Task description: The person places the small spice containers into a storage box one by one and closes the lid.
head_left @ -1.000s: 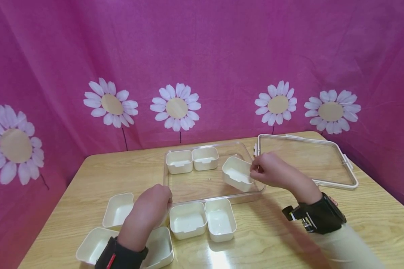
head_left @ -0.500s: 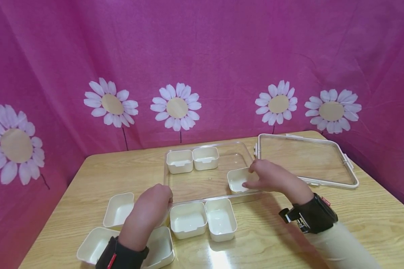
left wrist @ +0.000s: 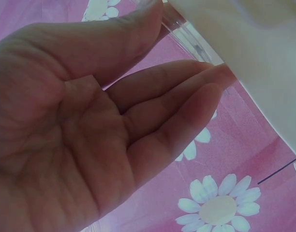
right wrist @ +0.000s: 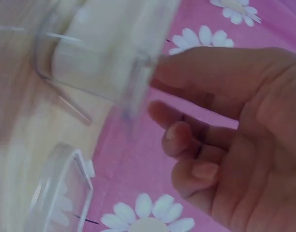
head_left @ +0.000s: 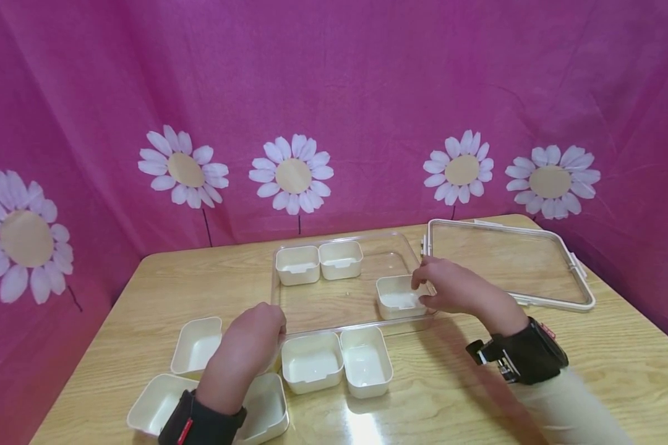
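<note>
My right hand (head_left: 451, 287) is at the right end of a cream bin (head_left: 395, 300), which sits in the near right corner of a clear plastic box (head_left: 317, 312). In the right wrist view its thumb (right wrist: 186, 67) is right at the box wall, and the loosely curled fingers (right wrist: 191, 174) hold nothing. My left hand (head_left: 250, 337) stays at the box's near left corner. Its thumb and index finger pinch the clear rim (left wrist: 194, 41) in the left wrist view, its other fingertips beside a cream bin (left wrist: 264, 67). Two more bins (head_left: 297, 266) sit side by side at the box's far left.
A clear lid with a cream frame (head_left: 540, 303) lies right of the box. Two cream bins (head_left: 312, 364) stand before the box on the wooden table (head_left: 451, 383). Several more cream bins (head_left: 197, 346) surround my left forearm. A pink curtain (head_left: 367, 93) with daisies hangs behind.
The bin under my right hand went from tilted to level in the box's near right corner. My right thumb has since drawn back to its right end. The left hand stayed put.
</note>
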A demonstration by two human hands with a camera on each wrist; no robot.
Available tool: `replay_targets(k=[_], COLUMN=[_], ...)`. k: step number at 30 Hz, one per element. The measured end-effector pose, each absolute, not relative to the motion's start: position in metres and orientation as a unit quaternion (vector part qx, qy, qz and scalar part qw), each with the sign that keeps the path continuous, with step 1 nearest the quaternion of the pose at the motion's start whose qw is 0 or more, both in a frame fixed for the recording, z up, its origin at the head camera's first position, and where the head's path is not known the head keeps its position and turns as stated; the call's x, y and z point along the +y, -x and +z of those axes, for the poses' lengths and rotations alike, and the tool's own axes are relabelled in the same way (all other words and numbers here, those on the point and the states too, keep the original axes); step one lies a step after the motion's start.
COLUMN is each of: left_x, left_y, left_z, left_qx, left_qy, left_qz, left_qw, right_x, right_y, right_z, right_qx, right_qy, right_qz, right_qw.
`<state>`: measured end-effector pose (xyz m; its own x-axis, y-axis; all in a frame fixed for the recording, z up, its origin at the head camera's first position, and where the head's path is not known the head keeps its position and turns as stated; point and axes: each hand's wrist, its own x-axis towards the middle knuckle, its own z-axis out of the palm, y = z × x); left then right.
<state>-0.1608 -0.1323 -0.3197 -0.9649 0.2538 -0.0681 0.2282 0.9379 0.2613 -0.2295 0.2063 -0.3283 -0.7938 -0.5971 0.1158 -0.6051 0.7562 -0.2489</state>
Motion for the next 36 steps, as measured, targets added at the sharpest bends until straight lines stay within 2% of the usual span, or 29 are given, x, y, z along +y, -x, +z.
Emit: replay_targets(k=[9, 16, 36], left_x=[-0.131, -0.131, -0.131], left_y=[0.161, 0.162, 0.161], left_z=[-0.320, -0.321, -0.321], left_qx=[0.982, 0.982, 0.983], left_qy=[-0.122, -0.119, -0.119], left_qz=[0.133, 0.131, 0.129], left_qw=[0.053, 0.061, 0.055], right_x=[0.207, 0.203, 0.194], right_y=[0.230, 0.236, 0.246], right_z=[-0.326, -0.338, -0.363], right_qx=[-0.935, -0.955, -0.957], right_qy=[-0.332, -0.272, -0.202], right_qz=[0.123, 0.107, 0.137], right_qw=[0.005, 0.055, 0.157])
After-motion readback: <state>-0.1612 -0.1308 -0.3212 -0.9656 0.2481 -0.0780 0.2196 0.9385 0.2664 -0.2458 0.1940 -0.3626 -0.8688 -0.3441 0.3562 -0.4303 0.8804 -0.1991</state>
